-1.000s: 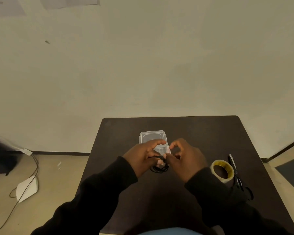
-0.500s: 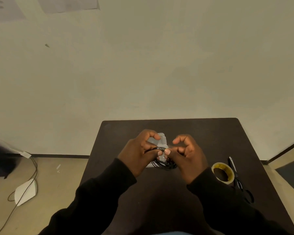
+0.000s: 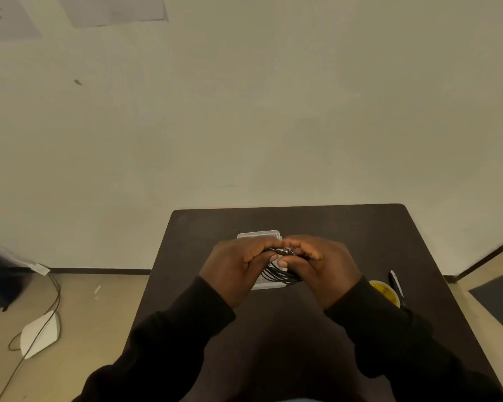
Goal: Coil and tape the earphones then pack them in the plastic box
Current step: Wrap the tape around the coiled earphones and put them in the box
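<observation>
Black earphones [image 3: 280, 274] are wound into a coil of several loops, held up between both hands above the middle of the dark table [image 3: 360, 227]. My left hand [image 3: 235, 268] pinches the coil's left side and my right hand [image 3: 320, 265] pinches its right side, thumbs meeting on top. Right behind and under the hands lies the clear plastic box [image 3: 259, 235], mostly hidden by them. A roll of yellowish tape [image 3: 385, 290] sits on the table to the right, partly covered by my right sleeve.
Scissors [image 3: 396, 285] with black handles lie just right of the tape, near the table's right edge. On the floor to the left are a white device [image 3: 40, 333] with a cable and a dark object [image 3: 1, 280]. A plain wall rises behind the table.
Both hands have closed in tighter on the coil and lifted it a little over the box. The loops now hang below my thumbs.
</observation>
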